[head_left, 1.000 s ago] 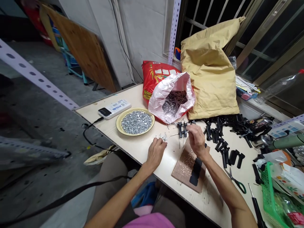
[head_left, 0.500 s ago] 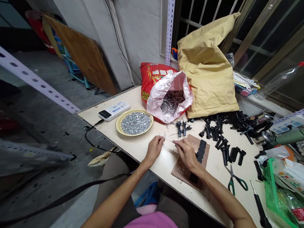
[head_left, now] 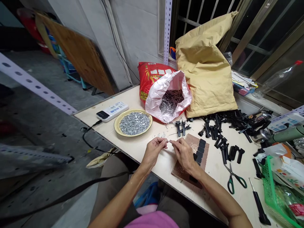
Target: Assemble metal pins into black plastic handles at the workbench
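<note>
you work at a table (head_left: pixel 95 109) with both bare hands, and all places here are noted relative to the plate (head_left: pixel 116 124) of small metal bits (head_left: pixel 135 123). your right hand (head_left: pixel 184 153), to the right of the plate and nearer you, grips a thin metal pin (head_left: pixel 168 141), thumb and fingers closed on one end. your left hand (head_left: pixel 153 151), between the plate and your right hand, has its thumb and fingertips drawn close together at the pin's far end; whether they hold a bit cannot be told at this size. a few loose bits (head_left: pixel 162 135) lie right of the plate, just beyond your left fingertips. further right of the plate, two black parts (head_left: pixel 178 128) sit among thin pins. a brown board (head_left: pixel 177 171), right of the plate and nearer you, lies partly under your right hand and bears a row of black pieces (head_left: pixel 201 146). behind the plate and to its right, an open red bag (head_left: pixel 148 74) contains nails (head_left: pixel 172 101). scissors (head_left: pixel 231 173) lie far to the plate's right; a white device (head_left: pixel 116 110) sits just beside it, to the left and behind.
</note>
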`<move>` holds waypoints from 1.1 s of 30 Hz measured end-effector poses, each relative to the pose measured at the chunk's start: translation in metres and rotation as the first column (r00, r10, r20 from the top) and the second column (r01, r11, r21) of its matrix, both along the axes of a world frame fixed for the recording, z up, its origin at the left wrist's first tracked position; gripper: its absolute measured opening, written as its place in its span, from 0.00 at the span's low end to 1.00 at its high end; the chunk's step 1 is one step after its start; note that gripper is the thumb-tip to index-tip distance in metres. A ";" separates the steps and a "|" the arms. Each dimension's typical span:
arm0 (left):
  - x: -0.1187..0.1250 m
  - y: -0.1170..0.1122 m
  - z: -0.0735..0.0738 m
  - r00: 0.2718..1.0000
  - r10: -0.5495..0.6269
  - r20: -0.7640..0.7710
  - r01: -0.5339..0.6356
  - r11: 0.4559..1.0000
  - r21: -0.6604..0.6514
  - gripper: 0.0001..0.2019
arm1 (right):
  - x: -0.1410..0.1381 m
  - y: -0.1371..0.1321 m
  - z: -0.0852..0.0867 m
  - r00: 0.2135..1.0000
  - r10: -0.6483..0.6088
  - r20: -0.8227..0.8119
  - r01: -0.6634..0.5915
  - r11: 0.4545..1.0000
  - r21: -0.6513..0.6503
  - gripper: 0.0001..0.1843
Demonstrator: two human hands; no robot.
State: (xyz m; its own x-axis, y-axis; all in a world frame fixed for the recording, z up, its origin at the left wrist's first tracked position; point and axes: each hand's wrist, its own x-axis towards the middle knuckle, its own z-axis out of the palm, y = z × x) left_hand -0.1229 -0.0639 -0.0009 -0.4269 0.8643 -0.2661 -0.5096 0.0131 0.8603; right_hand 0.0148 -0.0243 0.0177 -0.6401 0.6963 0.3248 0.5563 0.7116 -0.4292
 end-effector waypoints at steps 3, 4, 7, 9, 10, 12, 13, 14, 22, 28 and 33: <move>0.000 -0.001 0.002 0.999 -0.009 -0.051 0.010 1.000 0.014 0.16 | 0.000 -0.003 -0.001 0.997 -0.053 0.049 0.049 0.995 0.086 0.12; 0.000 -0.002 0.002 0.998 -0.025 -0.062 0.025 1.000 0.010 0.16 | 0.001 -0.004 -0.001 0.996 -0.070 0.060 0.063 0.991 0.115 0.11; 0.000 -0.003 0.001 0.989 -0.078 -0.126 0.077 0.997 -0.012 0.15 | 0.004 -0.005 -0.004 0.986 -0.117 0.122 0.088 0.971 0.222 0.09; 0.001 -0.004 0.000 0.972 -0.111 -0.209 0.109 0.994 -0.023 0.13 | 0.007 -0.005 -0.004 0.977 -0.140 0.164 0.085 0.949 0.304 0.09; 0.001 -0.004 0.000 0.959 -0.128 -0.253 0.125 0.992 -0.031 0.12 | 0.010 -0.006 -0.004 0.974 -0.145 0.177 0.078 0.938 0.339 0.10; 0.001 -0.004 0.000 0.932 -0.166 -0.322 0.158 0.986 -0.052 0.11 | 0.014 -0.006 -0.005 0.970 -0.146 0.195 0.061 0.921 0.384 0.10; 0.001 -0.004 0.000 0.922 -0.187 -0.340 0.175 0.982 -0.064 0.10 | 0.017 -0.006 -0.005 0.968 -0.144 0.204 0.053 0.918 0.393 0.11; 0.002 -0.005 0.001 0.914 -0.207 -0.348 0.193 0.978 -0.075 0.10 | 0.019 -0.007 -0.005 0.967 -0.140 0.213 0.046 0.918 0.395 0.11; 0.008 -0.004 0.004 0.870 -0.306 -0.386 0.291 0.952 -0.098 0.09 | 0.033 -0.009 -0.006 0.967 -0.102 0.235 0.018 0.943 0.333 0.13; 0.013 -0.003 0.006 0.862 -0.308 -0.404 0.297 0.951 -0.091 0.08 | 0.037 -0.012 -0.003 0.984 -0.067 0.164 0.044 0.989 0.138 0.07; 0.016 -0.004 0.006 0.867 -0.334 -0.370 0.320 0.942 -0.100 0.10 | 0.041 -0.012 -0.004 0.995 -0.039 0.087 0.035 0.999 0.041 0.08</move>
